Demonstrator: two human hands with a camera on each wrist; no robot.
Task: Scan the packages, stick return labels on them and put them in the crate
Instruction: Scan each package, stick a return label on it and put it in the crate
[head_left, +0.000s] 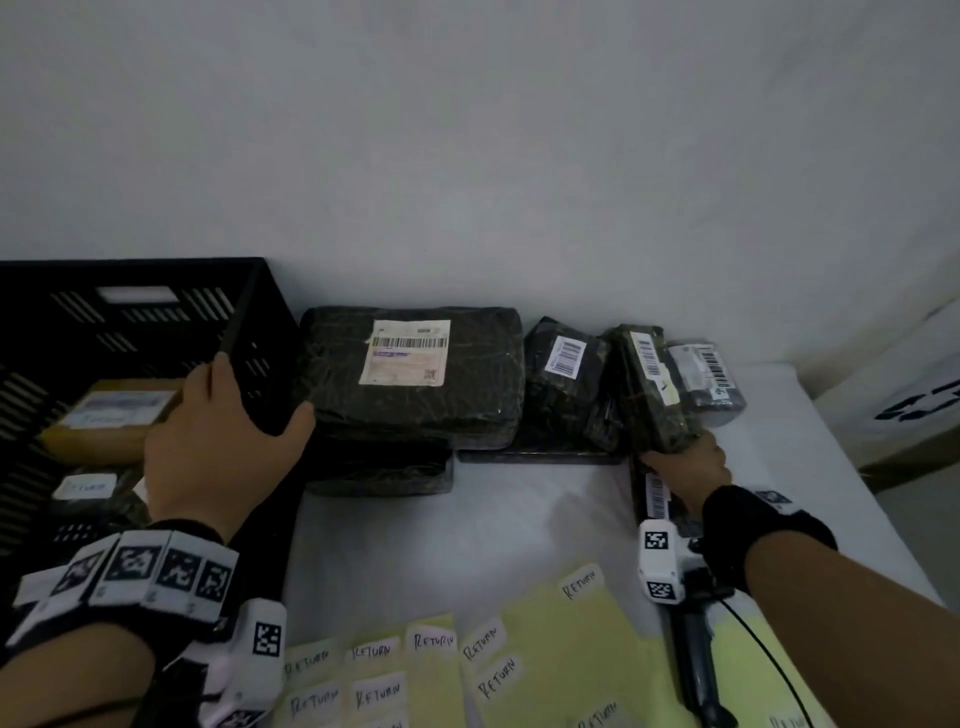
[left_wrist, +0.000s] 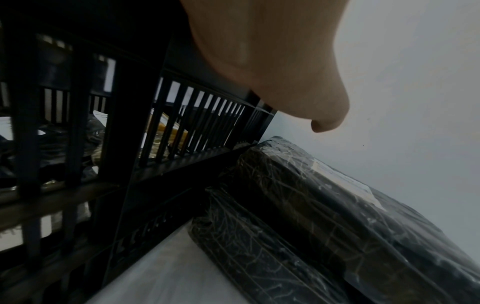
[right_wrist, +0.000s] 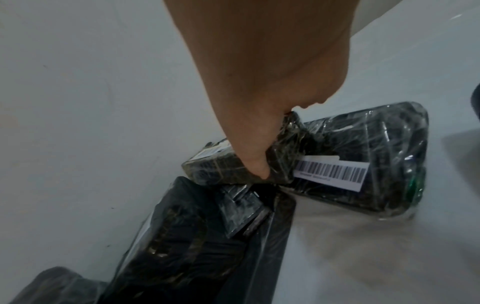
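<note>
Right hand (head_left: 688, 465) pinching tilted parcel (head_left: 652, 387) at near end, among parcels by wall.
Film-wrapped, slick, seemingly light, stiff: best gripped across narrow end. Left hand (head_left: 218, 436) curled over crate (head_left: 244, 291) rim.

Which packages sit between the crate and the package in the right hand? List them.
Head view: the large labelled package stacked on another black package, then a smaller barcoded package, lie between the crate and the held package.
</note>
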